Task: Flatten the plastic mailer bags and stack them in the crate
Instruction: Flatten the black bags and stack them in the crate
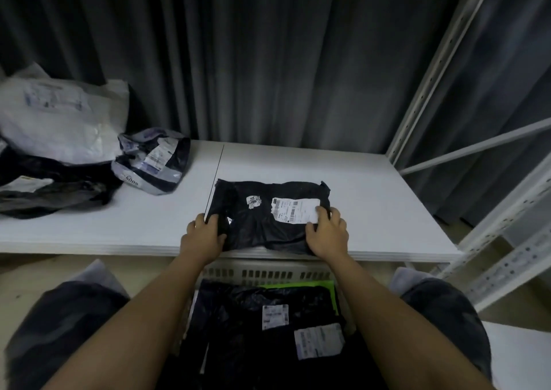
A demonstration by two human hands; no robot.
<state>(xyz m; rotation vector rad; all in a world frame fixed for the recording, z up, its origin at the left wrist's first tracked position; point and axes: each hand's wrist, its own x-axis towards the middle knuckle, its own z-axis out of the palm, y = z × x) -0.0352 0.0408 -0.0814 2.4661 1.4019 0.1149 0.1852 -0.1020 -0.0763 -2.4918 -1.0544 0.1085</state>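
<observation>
— On the white table [372, 198], near its front edge: what is noted?
— A black mailer bag [268, 210] is laid flat there, with a white shipping label [293, 209] and a smaller torn sticker [253, 202] on its upper face. Its near edge is brought up to the table's front edge.

— Hands?
— The bag is grasped at both near corners. The left hand [204, 234] is curled over the left edge, thumb on top of the plastic. The right hand [328, 233] is closed on the right side, fingers laid over the end of the label.

— Crate?
— A pale slotted crate [268, 273] is seen just below the table edge, between the knees. Black mailers [256, 324] are already stacked inside it, two white labels showing on top, and a green bag edge [301, 285] is visible along the far side.

— Anything else recorded?
— At far left on the table a heap of unsorted bags [56, 157] is piled: white and grey ones above, black ones beneath, one crumpled grey mailer [152, 163] set nearest the middle. Grey curtains [268, 61] are hung behind, and white metal shelving [465, 91] is stood at right
</observation>
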